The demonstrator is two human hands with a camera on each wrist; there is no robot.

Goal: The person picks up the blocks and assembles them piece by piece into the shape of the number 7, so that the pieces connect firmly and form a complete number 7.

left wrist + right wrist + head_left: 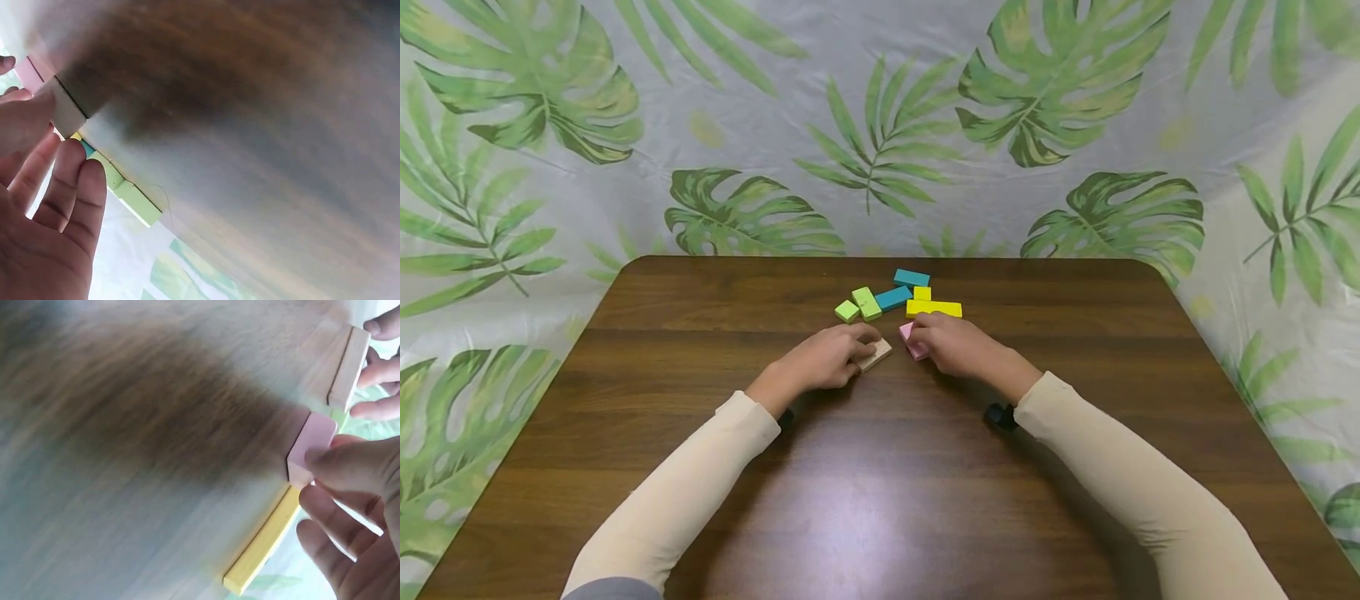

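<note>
A plain wooden block (875, 356) lies flat on the table, and my left hand (831, 357) pinches it between thumb and fingers. To its right, my right hand (957, 343) pinches a pink block (913, 342), its thumb on the near face in the right wrist view. The two blocks lie angled toward each other with a small gap between. Just behind them sit two light green blocks (866, 303), two blue blocks (892, 299), a long yellow block (934, 309) and a small yellow one (922, 293).
The dark brown wooden table (715, 300) extends on every side of the blocks. Behind it hangs a pale cloth (910, 225) printed with green leaves. A dark wrist device (1000, 416) shows under the right wrist.
</note>
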